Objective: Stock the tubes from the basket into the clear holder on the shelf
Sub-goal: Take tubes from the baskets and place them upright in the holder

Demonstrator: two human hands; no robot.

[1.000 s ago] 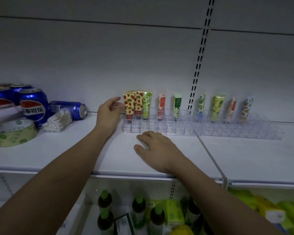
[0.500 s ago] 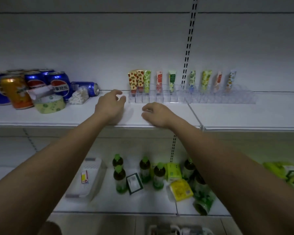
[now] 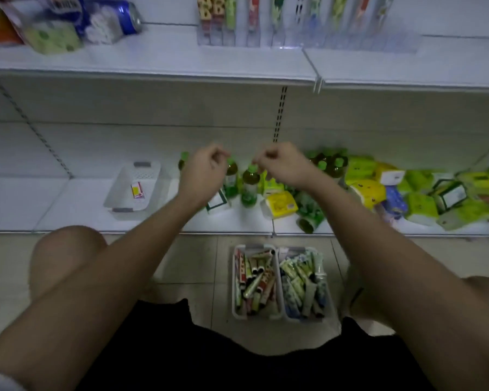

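Observation:
Two white baskets stand side by side on the floor tiles, the left basket (image 3: 234, 280) and the right basket (image 3: 330, 292), both full of loose tubes (image 3: 254, 280). The clear holder (image 3: 390, 42) sits on the upper shelf at the top of the view, with several upright tubes (image 3: 230, 12) in its back row, cut off by the frame edge. My left hand (image 3: 202, 172) and my right hand (image 3: 283, 167) hang in the air in front of the lower shelf, fingers loosely curled, holding nothing. Both are well above the baskets and below the holder.
Cans (image 3: 124, 15), a tape roll (image 3: 54, 38) and cotton swabs (image 3: 102, 26) lie at the upper shelf's left. The lower shelf holds a white tray (image 3: 119, 187) with a small box, green bottles (image 3: 249, 184) and tissue packs (image 3: 364, 190). My knee (image 3: 65, 255) is at the left.
My view has tilted down from the upper shelf. Both hands have left the shelf beside the holder and dropped in front of the lower shelf. The floor baskets have come into view.

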